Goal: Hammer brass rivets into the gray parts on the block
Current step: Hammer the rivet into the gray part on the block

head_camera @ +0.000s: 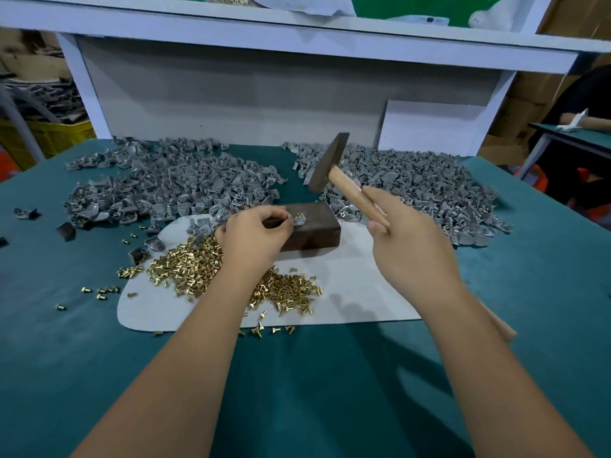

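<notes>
Block (309,230) — dark, rectangular, standing on a pale sheet (347,285) spread over the green desk (297,375); taken here as the landmark. On its top near the left end sits one gray part (299,221) with a brass rivet (298,215) standing up out of it, likely still to be driven. Left hand (256,234): fingers curled at the block's left end, pinching the part, presumably to steady it for the blow. Right hand (408,238): fingers clenched round the wooden handle of the hammer (334,170), whose dark head hangs above and just behind the block, raised as if for a strike. Loose brass rivets (198,264) heaped in front of the block and to its left, within the left hand's reach; gray parts in two piles behind it, left pile (172,183) and right pile (416,190). Hard to make out: whether the rivet is seated; the fingertips' exact hold, hidden by the hand's back; which pile is finished stock. Shelf (297,38) above cut off by the top edge.
</notes>
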